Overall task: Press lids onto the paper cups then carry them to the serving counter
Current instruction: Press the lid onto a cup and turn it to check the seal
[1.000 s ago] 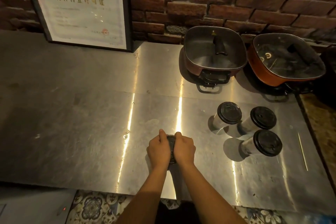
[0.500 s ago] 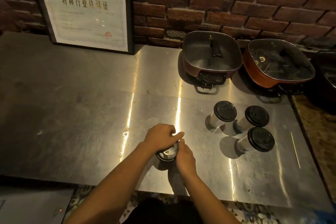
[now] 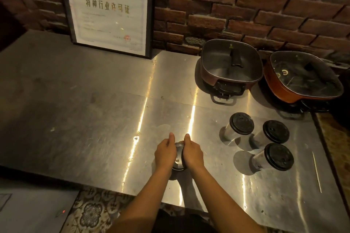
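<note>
A paper cup with a dark lid [image 3: 179, 156] stands on the steel counter [image 3: 94, 119] near its front edge. My left hand [image 3: 165, 152] grips its left side and my right hand [image 3: 192, 154] grips its right side, both thumbs pointing away from me along the lid's rim. The cup's body is hidden under my hands. Three more lidded cups stand to the right: one at the back left [image 3: 240, 124], one at the back right [image 3: 275, 131] and one nearest me [image 3: 278, 157].
Two square electric pots with glass lids, one dark [image 3: 230, 64] and one orange [image 3: 303, 77], sit against the brick wall. A framed certificate [image 3: 111, 11] leans at the back left. A thin stick [image 3: 316, 172] lies near the counter's right edge.
Half a second ago my left hand lay over the top of the cup with the right hand at its side. Now both hands hold the lid from either side, as one second ago.
</note>
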Tool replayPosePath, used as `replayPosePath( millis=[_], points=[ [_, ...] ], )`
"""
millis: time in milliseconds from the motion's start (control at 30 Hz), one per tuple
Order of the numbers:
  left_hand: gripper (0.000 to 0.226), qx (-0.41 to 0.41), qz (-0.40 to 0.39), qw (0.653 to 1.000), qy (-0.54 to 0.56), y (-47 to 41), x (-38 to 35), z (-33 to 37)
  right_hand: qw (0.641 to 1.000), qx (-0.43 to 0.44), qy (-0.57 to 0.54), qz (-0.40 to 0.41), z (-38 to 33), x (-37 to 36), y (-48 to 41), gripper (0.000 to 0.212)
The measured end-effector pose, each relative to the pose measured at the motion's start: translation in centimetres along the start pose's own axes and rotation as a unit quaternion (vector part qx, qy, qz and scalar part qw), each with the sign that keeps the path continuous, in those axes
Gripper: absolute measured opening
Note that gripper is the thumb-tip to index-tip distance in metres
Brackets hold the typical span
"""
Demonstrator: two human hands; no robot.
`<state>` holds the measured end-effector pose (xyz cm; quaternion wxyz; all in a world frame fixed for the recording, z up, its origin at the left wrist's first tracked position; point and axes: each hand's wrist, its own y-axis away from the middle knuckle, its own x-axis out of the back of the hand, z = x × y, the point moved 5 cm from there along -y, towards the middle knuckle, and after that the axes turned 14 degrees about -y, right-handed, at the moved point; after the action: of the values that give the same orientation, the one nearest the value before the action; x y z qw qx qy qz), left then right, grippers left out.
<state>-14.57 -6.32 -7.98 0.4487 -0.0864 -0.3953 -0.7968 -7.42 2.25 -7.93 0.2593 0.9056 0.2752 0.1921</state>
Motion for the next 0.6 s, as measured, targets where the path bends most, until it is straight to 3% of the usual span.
replayPosePath(
  millis=[100, 267, 600],
  points=[
    [0.057, 0.017, 0.030, 0.999, -0.004, 0.1, -0.4, -0.1, 0.999, -0.021, -0.026, 0.031, 0.7, -0.2, -0.1, 0.051],
    [0.043, 0.046, 0.042, 0.998, 0.021, -0.7, -0.8, -1.0, 0.995, -0.031, -0.086, 0.046, 1.1, 0.0, 0.0, 0.047],
    [0.038, 0.057, 0.014, 0.998, 0.035, -0.3, -0.5, -0.4, 0.997, -0.009, -0.071, 0.031, 0.5, 0.0, 0.2, 0.046]
  ],
)
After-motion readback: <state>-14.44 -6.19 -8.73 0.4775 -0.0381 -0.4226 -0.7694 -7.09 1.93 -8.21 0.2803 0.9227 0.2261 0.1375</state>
